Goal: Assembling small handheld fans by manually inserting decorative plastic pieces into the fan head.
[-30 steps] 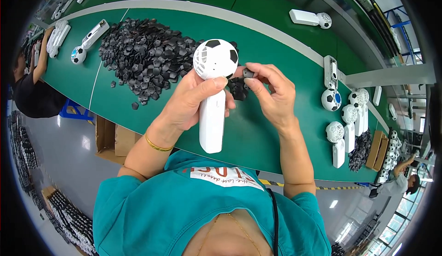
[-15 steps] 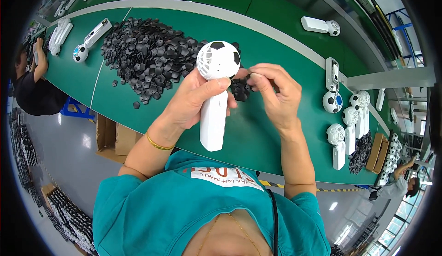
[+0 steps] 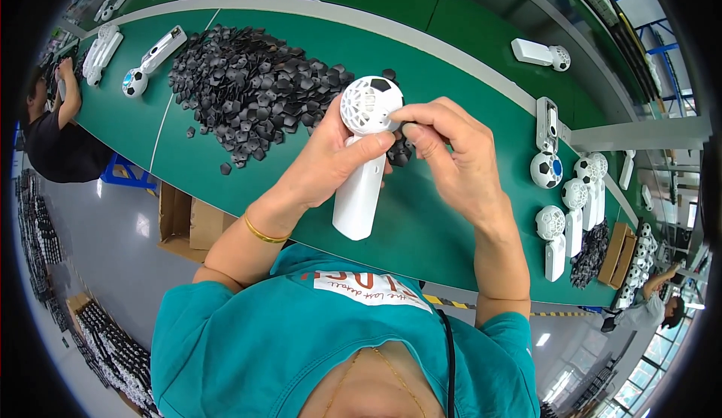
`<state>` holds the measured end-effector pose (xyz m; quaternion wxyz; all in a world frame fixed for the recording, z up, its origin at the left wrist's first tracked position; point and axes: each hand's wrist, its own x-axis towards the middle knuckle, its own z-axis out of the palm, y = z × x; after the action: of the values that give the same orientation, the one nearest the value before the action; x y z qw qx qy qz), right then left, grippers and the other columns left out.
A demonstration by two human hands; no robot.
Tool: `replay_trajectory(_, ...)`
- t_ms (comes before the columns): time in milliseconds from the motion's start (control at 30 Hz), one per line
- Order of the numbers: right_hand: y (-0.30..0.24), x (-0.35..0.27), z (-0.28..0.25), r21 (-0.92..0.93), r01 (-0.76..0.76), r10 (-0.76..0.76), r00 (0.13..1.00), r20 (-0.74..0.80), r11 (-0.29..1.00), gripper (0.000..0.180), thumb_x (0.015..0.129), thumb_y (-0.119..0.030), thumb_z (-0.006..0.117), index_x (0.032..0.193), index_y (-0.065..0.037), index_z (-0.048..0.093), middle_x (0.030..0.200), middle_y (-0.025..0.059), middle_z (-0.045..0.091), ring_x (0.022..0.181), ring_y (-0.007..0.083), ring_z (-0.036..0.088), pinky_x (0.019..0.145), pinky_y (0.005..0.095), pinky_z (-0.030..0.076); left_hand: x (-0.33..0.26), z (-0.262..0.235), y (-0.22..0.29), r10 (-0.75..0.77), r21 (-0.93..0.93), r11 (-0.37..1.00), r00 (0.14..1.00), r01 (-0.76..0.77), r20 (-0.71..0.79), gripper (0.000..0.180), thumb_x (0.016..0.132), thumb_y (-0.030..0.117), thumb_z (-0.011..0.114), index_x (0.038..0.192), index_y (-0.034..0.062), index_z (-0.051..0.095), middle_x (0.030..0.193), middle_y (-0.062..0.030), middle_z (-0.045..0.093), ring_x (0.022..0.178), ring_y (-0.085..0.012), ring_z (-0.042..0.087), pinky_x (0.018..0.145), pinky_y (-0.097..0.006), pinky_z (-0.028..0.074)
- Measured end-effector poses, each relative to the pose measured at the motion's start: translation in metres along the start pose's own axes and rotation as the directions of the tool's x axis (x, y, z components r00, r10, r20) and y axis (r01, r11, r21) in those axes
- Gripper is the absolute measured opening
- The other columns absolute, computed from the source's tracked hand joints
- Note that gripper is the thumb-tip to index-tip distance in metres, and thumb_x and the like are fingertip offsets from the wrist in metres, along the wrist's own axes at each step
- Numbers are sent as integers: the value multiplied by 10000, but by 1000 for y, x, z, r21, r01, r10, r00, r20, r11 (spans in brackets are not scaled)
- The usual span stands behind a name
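My left hand (image 3: 320,158) is wrapped round the neck of a white handheld fan (image 3: 359,200), its thumb lying across the front. The fan's round head is patterned like a football, with an open white lattice on its left and black pentagon patches near its top. My right hand (image 3: 462,155) is at the right side of that head, index fingertip against the white shell and thumb bent close below. Whatever may be between those fingertips is too small to make out. Behind the fan spreads a large pile of black pentagon pieces (image 3: 248,87) on the green table (image 3: 421,215).
More football-headed fans lie at the far left, including one fan (image 3: 154,60), and several at the right, by a fan (image 3: 551,237). Near those sit a second black heap (image 3: 590,256) and a cardboard box (image 3: 617,256). Co-workers (image 3: 60,132) are at both sides.
The fan has turned in my left hand, bringing more lattice into view, and its head sits slightly right and lower. My right fingers have come onto the head's right side.
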<state>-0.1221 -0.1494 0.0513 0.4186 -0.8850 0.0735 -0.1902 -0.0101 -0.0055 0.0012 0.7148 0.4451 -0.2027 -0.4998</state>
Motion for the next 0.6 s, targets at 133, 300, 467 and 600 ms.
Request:
replay_trajectory(133, -2, 3, 11, -26, 122, -123, 990, -72, 992, 115, 820, 26, 650, 932, 0, 643, 819, 63, 631, 680, 117, 609, 603, 237, 511, 3, 0, -8, 82, 126, 989, 997, -80, -14, 666, 861, 138, 656, 1351, 12, 224, 1117, -114, 540, 869, -151, 622, 704, -298, 559)
replay_trajectory(300, 3, 2, 16, 40, 16, -12, 995, -96, 999, 125, 791, 43, 673, 900, -6, 637, 831, 66, 632, 711, 122, 612, 632, 245, 517, 5, -1, -8, 158, 228, 961, 987, -156, 11, 736, 843, 107, 665, 1375, -17, 172, 1163, -117, 505, 961, -150, 592, 785, -296, 535)
replay_trajectory(467, 7, 6, 15, -10, 68, -69, 995, -75, 998, 188, 776, 30, 694, 946, 0, 619, 882, 69, 632, 733, 125, 610, 650, 250, 521, 6, -2, -5, 135, 234, 963, 991, -134, 11, 771, 827, 83, 669, 1385, -22, 149, 1200, -130, 486, 1019, -160, 568, 823, -303, 519)
replay_trajectory(600, 13, 4, 12, 101, -90, 97, 993, -67, 991, 292, 771, 6, 707, 1037, 11, 588, 927, 63, 628, 790, 135, 604, 682, 250, 522, 9, -2, -15, 249, 346, 907, 968, -241, 22, 784, 819, 87, 667, 1386, -26, 138, 1218, -147, 475, 1050, -181, 553, 854, -314, 503)
